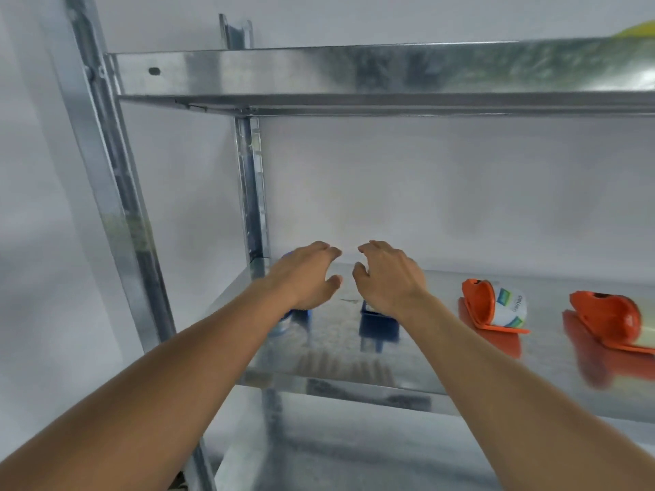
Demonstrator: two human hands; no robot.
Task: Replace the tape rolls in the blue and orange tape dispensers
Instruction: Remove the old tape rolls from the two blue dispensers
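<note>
Both my arms reach over a metal shelf [319,370]. My left hand [306,276] hovers with fingers spread above a blue tape dispenser [296,315], which it mostly hides. My right hand [388,276] is also open, held over a second blue dispenser [377,324] of which only the near end shows. To the right, an orange tape dispenser [480,301] lies on the shelf with a labelled tape roll [510,306] in it. Another orange dispenser [609,315] lies further right, partly cut off by the frame edge. Neither hand holds anything.
An upper metal shelf [354,76] spans overhead, with something yellow [638,30] on its right end. Steel uprights [106,178] stand at the left and at the back corner [251,186]. A white wall lies behind.
</note>
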